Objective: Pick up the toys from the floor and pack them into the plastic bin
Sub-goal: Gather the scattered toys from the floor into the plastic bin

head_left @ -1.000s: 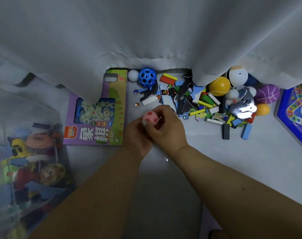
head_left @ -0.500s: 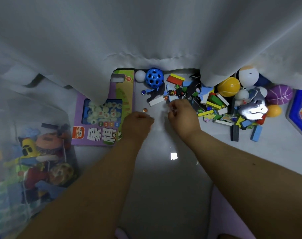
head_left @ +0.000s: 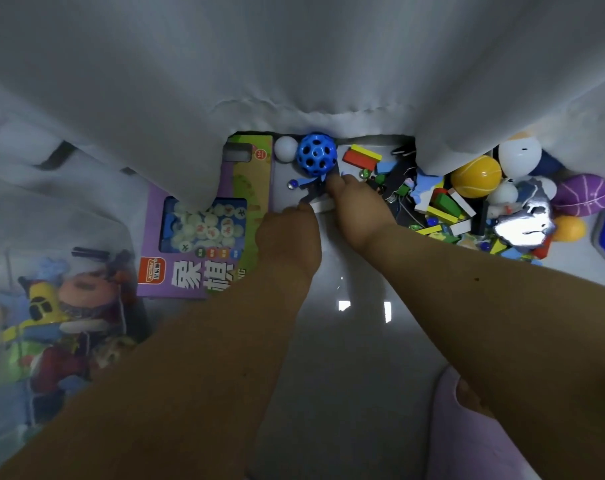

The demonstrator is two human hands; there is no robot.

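Blue ball [head_left: 316, 159] — round, pocked with holes — lies beside right hand [head_left: 357, 209].

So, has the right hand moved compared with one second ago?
Yes. The right hand has gone forward, away from the person: earlier it sat level with the purple game box's lower half, and now its fingertips nearly reach the blue holed ball.
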